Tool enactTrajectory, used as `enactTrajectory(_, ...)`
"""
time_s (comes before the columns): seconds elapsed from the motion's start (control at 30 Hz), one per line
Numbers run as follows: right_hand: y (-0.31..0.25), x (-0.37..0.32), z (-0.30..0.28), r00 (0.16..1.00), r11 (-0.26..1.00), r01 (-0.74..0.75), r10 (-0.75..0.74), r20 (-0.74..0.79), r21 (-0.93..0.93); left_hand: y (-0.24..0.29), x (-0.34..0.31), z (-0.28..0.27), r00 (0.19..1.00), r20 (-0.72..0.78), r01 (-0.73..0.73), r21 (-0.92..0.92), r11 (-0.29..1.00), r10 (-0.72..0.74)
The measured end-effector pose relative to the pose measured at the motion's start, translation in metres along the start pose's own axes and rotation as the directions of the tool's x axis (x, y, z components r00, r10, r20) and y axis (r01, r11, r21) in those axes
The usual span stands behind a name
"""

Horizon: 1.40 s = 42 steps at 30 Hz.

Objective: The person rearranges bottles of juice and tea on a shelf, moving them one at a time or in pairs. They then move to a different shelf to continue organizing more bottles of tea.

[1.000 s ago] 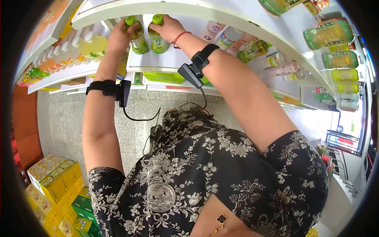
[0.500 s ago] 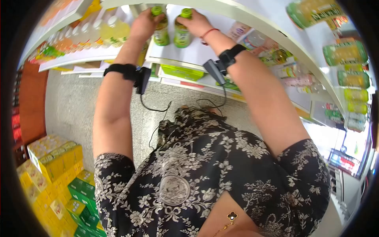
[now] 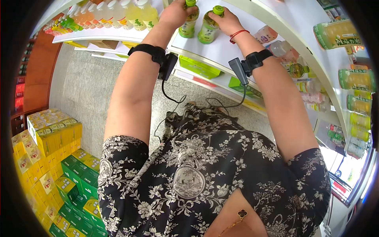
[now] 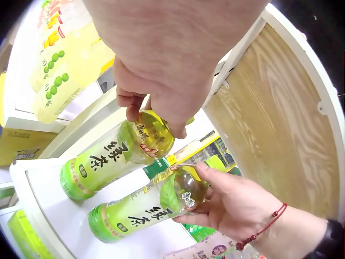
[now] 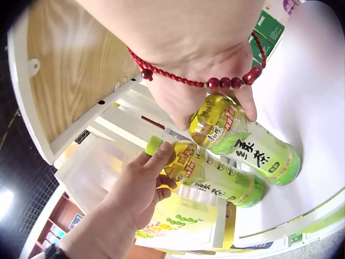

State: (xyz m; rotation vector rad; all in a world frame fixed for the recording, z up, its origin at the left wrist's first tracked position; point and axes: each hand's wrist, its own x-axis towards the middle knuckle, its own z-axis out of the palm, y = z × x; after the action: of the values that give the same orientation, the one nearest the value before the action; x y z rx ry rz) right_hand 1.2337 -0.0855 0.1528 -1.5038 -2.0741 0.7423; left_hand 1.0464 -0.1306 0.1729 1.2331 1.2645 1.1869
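Observation:
Two green tea bottles with green caps stand side by side on a white shelf (image 3: 221, 50). My left hand (image 3: 173, 15) grips the left bottle (image 3: 188, 27) round its neck, and my right hand (image 3: 229, 23) grips the right bottle (image 3: 207, 30) just below the cap. In the left wrist view, my left hand (image 4: 161, 91) is curled over the upper part of one bottle (image 4: 102, 164), and my right hand (image 4: 237, 202) pinches the other bottle (image 4: 135, 216). A narrow gap separates the two bottles. The right wrist view has my right hand (image 5: 215, 81) round its bottle's top (image 5: 264, 151).
Pale yellow and orange bottles (image 3: 130, 15) line the shelf on the left. More drinks (image 3: 296, 70) lie right of my right forearm, with jars (image 3: 357, 79) on the far right shelf. Yellow cartons (image 3: 55, 130) and green cartons (image 3: 79, 170) are stacked at lower left.
The head view has swung, so the hands, bottles and shelf appear farther right and slightly higher. Both hands keep their grip, and the right bottle looks more tilted in the picture.

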Motion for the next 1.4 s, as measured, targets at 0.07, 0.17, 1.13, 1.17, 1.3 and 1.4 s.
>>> enactTrajectory(0.07,0.000,0.000,0.000,1.000,1.000,0.003,-0.002,0.019,-0.022,-0.003,0.003,-0.001,0.999,0.035,0.018,-0.024,1.000,-0.017)
enactTrajectory(0.17,-0.004,-0.003,-0.001,0.999,0.999,0.015,-0.014,0.039,-0.034,-0.016,0.012,-0.005,0.993,0.107,-0.028,-0.101,0.995,0.039)
enactTrajectory(1.13,-0.008,-0.003,-0.003,0.996,0.999,-0.046,0.046,0.075,0.003,-0.042,0.029,-0.010,0.958,-0.118,-0.086,0.756,0.649,0.263)
enactTrajectory(1.17,-0.007,-0.005,-0.004,0.995,0.999,-0.034,0.035,0.090,-0.011,-0.045,0.030,-0.010,0.953,-0.123,-0.096,0.745,0.660,0.277)
enactTrajectory(1.3,0.002,-0.019,-0.023,0.981,0.980,0.194,-0.194,-0.009,-0.042,-0.043,0.027,-0.011,0.958,-0.087,-0.129,0.717,0.685,0.272)
enactTrajectory(1.4,0.018,-0.039,-0.062,0.983,0.985,0.174,-0.175,0.053,0.021,-0.041,0.025,-0.008,0.953,-0.120,-0.118,0.699,0.705,0.279)
